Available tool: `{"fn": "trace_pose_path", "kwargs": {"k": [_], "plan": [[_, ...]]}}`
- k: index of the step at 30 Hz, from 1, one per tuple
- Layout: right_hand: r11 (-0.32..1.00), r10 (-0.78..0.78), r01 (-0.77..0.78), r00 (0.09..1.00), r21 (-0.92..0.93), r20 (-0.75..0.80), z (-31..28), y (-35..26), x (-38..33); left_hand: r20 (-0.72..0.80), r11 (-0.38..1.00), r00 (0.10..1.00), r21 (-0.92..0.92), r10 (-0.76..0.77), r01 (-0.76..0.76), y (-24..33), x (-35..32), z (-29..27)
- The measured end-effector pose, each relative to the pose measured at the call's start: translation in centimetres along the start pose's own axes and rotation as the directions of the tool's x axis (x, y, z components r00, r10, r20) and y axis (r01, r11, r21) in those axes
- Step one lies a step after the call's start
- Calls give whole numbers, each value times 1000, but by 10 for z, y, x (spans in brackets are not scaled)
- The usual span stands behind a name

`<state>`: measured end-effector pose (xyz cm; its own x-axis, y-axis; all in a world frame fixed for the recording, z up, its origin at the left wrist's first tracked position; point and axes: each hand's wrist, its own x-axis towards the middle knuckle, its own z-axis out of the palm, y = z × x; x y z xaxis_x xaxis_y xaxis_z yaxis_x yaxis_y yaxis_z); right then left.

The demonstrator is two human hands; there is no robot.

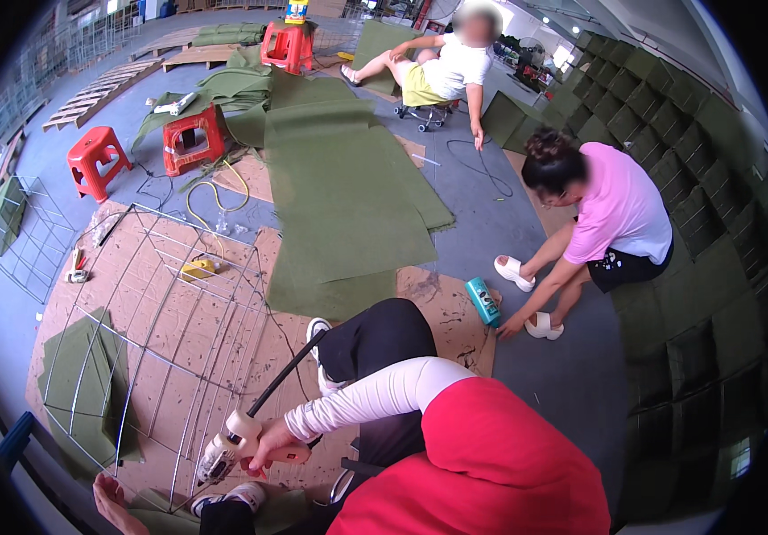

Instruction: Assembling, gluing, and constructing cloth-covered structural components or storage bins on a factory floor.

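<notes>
My right hand, in a white sleeve, grips a pale glue gun with a black cable running up from its back. Its metal nozzle points down-left at the near edge of a large wire frame that lies on brown board sheets. My left hand lies bare at the lower left, fingers stretched out on green felt at the frame's near edge, and is partly cut off by the picture's rim. A piece of green felt covers the frame's left part. My black-trousered knee is bent above my right arm.
A person in a pink top crouches at the right, one hand by a teal bottle. Another person sits on a wheeled stool at the back. Long green felt sheets, red stools, a yellow tool and stacked green boxes surround us.
</notes>
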<state>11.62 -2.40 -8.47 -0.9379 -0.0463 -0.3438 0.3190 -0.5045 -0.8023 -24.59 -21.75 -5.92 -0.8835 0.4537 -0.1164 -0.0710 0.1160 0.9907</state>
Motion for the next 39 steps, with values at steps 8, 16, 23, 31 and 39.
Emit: {"fn": "trace_pose_path", "kwargs": {"k": [8,16,23,31,39], "plan": [[1000,3,-2,1000,-24,10,2,-1,2,90,999,996,50,-10,6,2,0,0],[999,36,-36,999,-25,25,1,0,2,91,995,996,95,-10,1,11,-7,7],[1000,18,-18,1000,-22,19,4,-6,-2,83,987,993,129,89,-99,5,-2,2],[1000,15,-14,1000,-21,9,6,-6,-1,70,979,993,177,92,-103,3,-1,-4],[999,-10,10,1000,-50,-7,3,0,3,110,976,990,188,91,-110,6,-2,-3]]}}
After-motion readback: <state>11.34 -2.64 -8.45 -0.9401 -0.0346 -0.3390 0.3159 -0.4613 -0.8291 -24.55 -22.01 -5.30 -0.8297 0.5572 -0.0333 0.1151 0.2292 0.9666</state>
